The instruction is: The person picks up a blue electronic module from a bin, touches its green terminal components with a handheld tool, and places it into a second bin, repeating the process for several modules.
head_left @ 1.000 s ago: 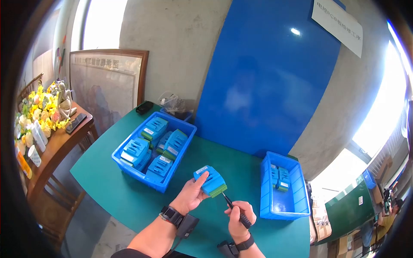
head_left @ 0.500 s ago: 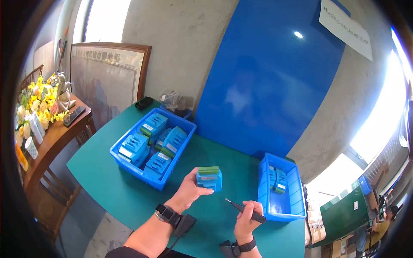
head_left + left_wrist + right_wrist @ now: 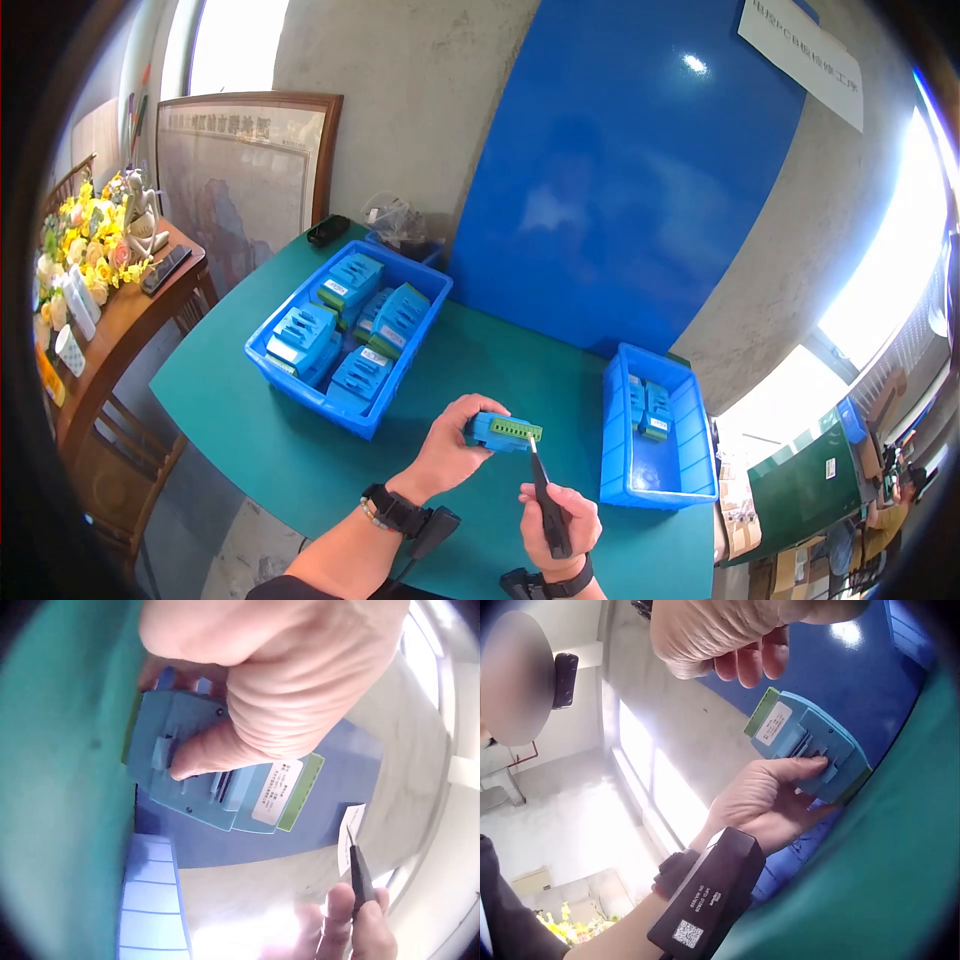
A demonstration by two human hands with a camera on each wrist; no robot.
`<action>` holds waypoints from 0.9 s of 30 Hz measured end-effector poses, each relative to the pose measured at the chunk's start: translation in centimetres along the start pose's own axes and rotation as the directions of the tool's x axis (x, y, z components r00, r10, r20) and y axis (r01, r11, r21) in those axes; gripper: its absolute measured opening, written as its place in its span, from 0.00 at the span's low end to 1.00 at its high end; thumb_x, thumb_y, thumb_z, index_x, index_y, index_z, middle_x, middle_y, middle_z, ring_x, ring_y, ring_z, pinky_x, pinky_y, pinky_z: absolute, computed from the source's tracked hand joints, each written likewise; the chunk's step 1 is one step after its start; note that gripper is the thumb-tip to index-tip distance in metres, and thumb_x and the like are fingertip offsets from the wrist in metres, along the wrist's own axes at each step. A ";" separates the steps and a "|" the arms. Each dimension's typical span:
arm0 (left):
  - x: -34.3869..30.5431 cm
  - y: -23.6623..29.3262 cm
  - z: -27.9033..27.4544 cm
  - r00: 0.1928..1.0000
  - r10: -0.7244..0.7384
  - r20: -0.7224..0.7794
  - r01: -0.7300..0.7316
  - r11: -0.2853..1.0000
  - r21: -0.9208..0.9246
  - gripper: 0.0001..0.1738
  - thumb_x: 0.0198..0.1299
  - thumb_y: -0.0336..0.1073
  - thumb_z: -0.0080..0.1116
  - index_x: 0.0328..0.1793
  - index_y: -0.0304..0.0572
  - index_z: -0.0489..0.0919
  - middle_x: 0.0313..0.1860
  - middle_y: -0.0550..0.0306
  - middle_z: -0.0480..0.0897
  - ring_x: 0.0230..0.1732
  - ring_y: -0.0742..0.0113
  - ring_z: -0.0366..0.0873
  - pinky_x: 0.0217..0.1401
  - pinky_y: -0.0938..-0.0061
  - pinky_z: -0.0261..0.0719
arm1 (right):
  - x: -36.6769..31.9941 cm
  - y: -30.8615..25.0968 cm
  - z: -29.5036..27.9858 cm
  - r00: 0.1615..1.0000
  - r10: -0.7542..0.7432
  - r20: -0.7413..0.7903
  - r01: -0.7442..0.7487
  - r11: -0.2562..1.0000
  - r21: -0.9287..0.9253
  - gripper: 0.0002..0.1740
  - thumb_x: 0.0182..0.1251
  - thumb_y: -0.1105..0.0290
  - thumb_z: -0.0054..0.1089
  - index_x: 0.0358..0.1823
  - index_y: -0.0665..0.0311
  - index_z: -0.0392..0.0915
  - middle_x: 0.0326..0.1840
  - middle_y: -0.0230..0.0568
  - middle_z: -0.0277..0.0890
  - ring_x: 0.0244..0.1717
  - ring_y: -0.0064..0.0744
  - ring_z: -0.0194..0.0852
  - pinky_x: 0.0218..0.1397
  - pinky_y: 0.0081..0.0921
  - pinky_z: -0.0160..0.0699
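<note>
My left hand grips a blue plastic electronic module, its thumb lying across the slotted face. A white label sits on that face near one end. In the head view a green terminal block on the module's end faces my right hand. My right hand holds a slim black tool with a thin pointed tip, angled up toward the module. In the head view its tip overlaps the green terminal block. The left wrist view shows the black tool in my fingers, with its tip apart from the module.
A blue bin with several similar modules stands left on the green table. Another blue bin at right holds a few modules. A blue panel rises behind. A bagged item lies at the back.
My left hand has turned the module, so its green terminal end now faces my right hand. The tool moved away from it, then came back up to the terminal block.
</note>
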State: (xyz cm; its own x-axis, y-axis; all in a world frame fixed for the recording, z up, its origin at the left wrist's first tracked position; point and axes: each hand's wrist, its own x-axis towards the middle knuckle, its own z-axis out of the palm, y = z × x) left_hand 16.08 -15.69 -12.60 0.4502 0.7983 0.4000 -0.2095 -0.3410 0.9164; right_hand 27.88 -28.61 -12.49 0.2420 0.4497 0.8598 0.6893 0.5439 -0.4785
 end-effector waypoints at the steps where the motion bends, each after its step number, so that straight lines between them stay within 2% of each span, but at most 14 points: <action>1: 0.0 -0.1 0.0 1.000 0.012 0.000 -0.012 0.999 0.033 0.24 0.43 0.15 0.61 0.48 0.46 0.78 0.47 0.60 0.78 0.51 0.63 0.74 0.56 0.72 0.71 | 0.0 -0.1 0.0 0.999 0.002 0.033 -0.001 1.000 -0.021 0.20 0.48 0.80 0.71 0.43 0.65 0.73 0.28 0.43 0.84 0.27 0.33 0.85 0.29 0.20 0.80; 6: 0.0 -0.2 -0.1 0.992 0.125 0.013 -0.126 0.981 0.147 0.25 0.43 0.14 0.62 0.48 0.45 0.78 0.49 0.59 0.79 0.55 0.61 0.74 0.59 0.70 0.71 | 1.8 -1.5 -0.4 0.981 -0.013 0.193 0.035 0.993 -0.115 0.18 0.49 0.76 0.72 0.41 0.66 0.75 0.31 0.42 0.85 0.27 0.33 0.85 0.30 0.20 0.80; 9: 0.1 -0.2 -0.5 0.997 0.071 -0.021 -0.070 0.997 0.042 0.27 0.40 0.12 0.65 0.48 0.45 0.78 0.50 0.59 0.80 0.61 0.61 0.73 0.69 0.65 0.66 | 0.3 0.0 -0.7 0.993 0.115 0.000 -0.115 0.993 -0.040 0.14 0.51 0.78 0.68 0.39 0.65 0.75 0.29 0.41 0.85 0.27 0.31 0.85 0.31 0.20 0.81; 11: 0.2 0.1 -0.6 0.996 0.078 -0.046 -0.078 0.997 -0.014 0.26 0.42 0.12 0.63 0.47 0.45 0.78 0.50 0.58 0.79 0.61 0.60 0.73 0.67 0.65 0.68 | 0.6 0.0 -0.7 0.958 0.268 -0.098 -0.267 0.963 0.021 0.11 0.56 0.79 0.63 0.39 0.68 0.73 0.27 0.44 0.83 0.27 0.31 0.85 0.31 0.22 0.83; 14: 0.1 -0.1 -0.5 0.994 0.107 -0.034 -0.108 0.994 -0.019 0.27 0.41 0.11 0.60 0.47 0.46 0.78 0.50 0.57 0.79 0.61 0.57 0.73 0.67 0.63 0.69 | 1.0 0.3 -0.4 0.945 0.313 -0.094 -0.291 0.937 0.194 0.11 0.67 0.78 0.53 0.49 0.70 0.67 0.33 0.51 0.83 0.31 0.32 0.85 0.31 0.24 0.83; 15: 0.2 -0.2 -0.5 0.992 0.122 -0.023 -0.122 0.993 -0.007 0.27 0.40 0.10 0.60 0.47 0.46 0.78 0.50 0.57 0.79 0.62 0.56 0.72 0.67 0.63 0.68 | 1.2 0.2 -0.2 0.927 0.371 -0.061 -0.350 0.911 0.218 0.11 0.69 0.77 0.52 0.50 0.69 0.66 0.35 0.51 0.82 0.32 0.33 0.85 0.31 0.24 0.84; 17: 0.3 0.3 -0.3 0.970 0.240 0.036 -0.242 0.964 0.107 0.29 0.38 0.09 0.58 0.47 0.46 0.78 0.51 0.56 0.79 0.64 0.52 0.71 0.70 0.61 0.66 | 1.7 0.0 0.3 0.874 0.485 0.011 -0.471 0.844 0.257 0.10 0.71 0.76 0.51 0.51 0.68 0.65 0.39 0.50 0.81 0.34 0.35 0.85 0.33 0.25 0.85; 18: 0.2 0.5 -0.2 0.953 0.293 0.071 -0.301 0.940 0.159 0.30 0.37 0.09 0.57 0.47 0.46 0.78 0.51 0.55 0.79 0.65 0.50 0.70 0.71 0.60 0.65 | 1.8 0.2 0.2 0.811 0.579 0.086 -0.575 0.760 0.303 0.10 0.71 0.75 0.51 0.50 0.68 0.65 0.40 0.49 0.79 0.35 0.35 0.84 0.34 0.26 0.86; 20: -0.1 0.2 -0.1 0.940 0.307 0.150 -0.338 0.900 0.275 0.29 0.36 0.10 0.58 0.47 0.46 0.78 0.53 0.55 0.79 0.67 0.49 0.69 0.74 0.59 0.61 | 2.0 1.0 -0.1 0.644 0.725 0.242 -0.753 0.548 0.363 0.10 0.72 0.72 0.52 0.49 0.69 0.65 0.43 0.46 0.75 0.38 0.36 0.83 0.36 0.28 0.87; 21: -0.2 0.1 0.0 0.931 0.311 0.190 -0.359 0.874 0.329 0.29 0.36 0.11 0.58 0.48 0.45 0.78 0.54 0.55 0.79 0.68 0.48 0.68 0.75 0.58 0.59 | 2.5 0.9 -0.1 0.526 0.796 0.299 -0.830 0.405 0.383 0.11 0.70 0.73 0.55 0.48 0.68 0.65 0.42 0.41 0.70 0.42 0.35 0.82 0.38 0.31 0.89; 24: -0.3 0.5 0.3 0.915 0.306 0.264 -0.392 0.832 0.392 0.33 0.36 0.11 0.56 0.53 0.45 0.78 0.61 0.49 0.75 0.73 0.45 0.62 0.76 0.56 0.57 | 2.3 1.7 -0.5 0.478 0.797 0.370 -0.827 0.266 0.495 0.12 0.68 0.75 0.57 0.47 0.67 0.65 0.40 0.38 0.70 0.43 0.34 0.80 0.38 0.33 0.90; 25: -0.3 1.1 0.3 0.934 0.291 0.207 -0.351 0.854 0.385 0.36 0.37 0.10 0.55 0.57 0.45 0.75 0.64 0.49 0.73 0.74 0.45 0.61 0.76 0.56 0.57 | 2.3 1.7 -0.5 0.481 0.796 0.367 -0.807 0.239 0.539 0.13 0.66 0.78 0.59 0.46 0.65 0.65 0.44 0.41 0.73 0.43 0.32 0.80 0.40 0.32 0.89; 27: -0.3 2.0 0.6 0.963 0.250 0.098 -0.269 0.893 0.361 0.42 0.38 0.09 0.52 0.65 0.45 0.71 0.69 0.47 0.68 0.75 0.44 0.57 0.76 0.56 0.58 | 2.3 1.5 -0.4 0.543 0.784 0.301 -0.760 0.306 0.573 0.14 0.65 0.79 0.59 0.46 0.63 0.64 0.48 0.44 0.74 0.43 0.30 0.79 0.42 0.30 0.87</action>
State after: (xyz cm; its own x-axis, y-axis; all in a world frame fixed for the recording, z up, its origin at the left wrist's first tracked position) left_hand 16.05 -16.92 -10.83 0.4663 0.6349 0.6161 0.0053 -0.6984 0.7157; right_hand 29.76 -27.05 -11.15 0.4666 0.8837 0.0377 -0.3645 0.2309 -0.9021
